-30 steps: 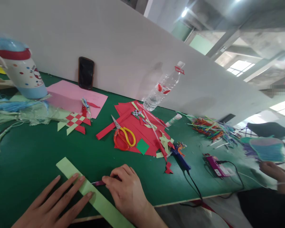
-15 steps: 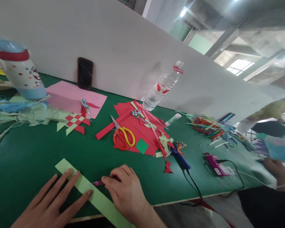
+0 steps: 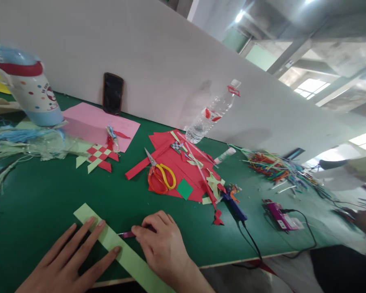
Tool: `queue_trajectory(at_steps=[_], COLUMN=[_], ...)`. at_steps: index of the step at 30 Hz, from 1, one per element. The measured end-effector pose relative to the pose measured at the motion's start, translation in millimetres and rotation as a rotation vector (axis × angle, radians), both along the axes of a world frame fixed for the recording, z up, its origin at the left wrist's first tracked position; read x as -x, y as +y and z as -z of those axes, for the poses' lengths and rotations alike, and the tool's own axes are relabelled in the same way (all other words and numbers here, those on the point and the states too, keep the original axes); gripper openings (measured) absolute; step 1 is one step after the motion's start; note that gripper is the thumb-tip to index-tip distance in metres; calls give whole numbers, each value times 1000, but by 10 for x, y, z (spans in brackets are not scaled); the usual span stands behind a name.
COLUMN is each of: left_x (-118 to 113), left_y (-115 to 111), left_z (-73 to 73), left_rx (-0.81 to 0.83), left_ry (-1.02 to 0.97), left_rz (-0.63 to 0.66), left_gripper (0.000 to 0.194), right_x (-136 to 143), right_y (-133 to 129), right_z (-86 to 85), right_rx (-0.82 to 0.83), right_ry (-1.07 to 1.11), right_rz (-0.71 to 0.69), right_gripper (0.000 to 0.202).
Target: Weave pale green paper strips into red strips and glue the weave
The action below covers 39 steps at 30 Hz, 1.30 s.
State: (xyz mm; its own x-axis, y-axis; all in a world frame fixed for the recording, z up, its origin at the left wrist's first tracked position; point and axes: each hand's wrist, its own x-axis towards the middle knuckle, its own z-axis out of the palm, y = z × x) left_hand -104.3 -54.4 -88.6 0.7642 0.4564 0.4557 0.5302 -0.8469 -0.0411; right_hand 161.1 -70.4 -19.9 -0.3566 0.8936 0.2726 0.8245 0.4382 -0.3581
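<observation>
My left hand [image 3: 70,260] lies flat with fingers spread, its fingertips pressing a long light green paper strip [image 3: 126,256] onto the green table [image 3: 42,203]. My right hand [image 3: 163,248] is closed around a small pink-handled cutter [image 3: 126,234], whose tip points left against the strip's far edge. The strip runs diagonally from upper left to the table's near edge between both hands.
Orange-and-yellow scissors [image 3: 160,179] lie on red paper sheets [image 3: 183,169]. A woven red-green piece [image 3: 99,156], pink sheet [image 3: 100,126], phone [image 3: 112,93], dotted flask [image 3: 30,91], plastic bottle [image 3: 212,114], glue gun [image 3: 236,203] and coloured strips [image 3: 271,165] surround them. Another person's hand [image 3: 364,219] is at right.
My hands and the strip have hardly moved. The other person at the right pulled the blue fan-like piece away out of view.
</observation>
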Motion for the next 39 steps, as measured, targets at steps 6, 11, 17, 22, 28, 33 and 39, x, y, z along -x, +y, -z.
queue_trajectory(at_steps=[6, 11, 17, 22, 28, 33, 39], left_x=[16, 20, 32, 36, 33, 30, 18], left_y=[18, 11, 1, 8, 11, 18, 5], left_z=[0, 5, -3, 10, 29, 7, 18], left_rx=[-66, -53, -56, -41, -39, -63, -21], left_ry=[64, 88, 76, 43, 32, 52, -14], left_rz=[13, 12, 10, 10, 8, 19, 0], left_gripper=[95, 93, 91, 87, 84, 90, 84], right_x=[29, 18, 52, 75, 74, 70, 64], right_y=[12, 22, 27, 31, 40, 45, 37], right_z=[-3, 18, 11, 24, 21, -11, 11], right_rx=[-2, 21, 13, 18, 19, 23, 18], right_ry=[-1, 6, -1, -14, -13, -36, -32], right_rz=[10, 32, 10, 4, 30, 27, 21], right_gripper=[17, 19, 18, 19, 17, 17, 17])
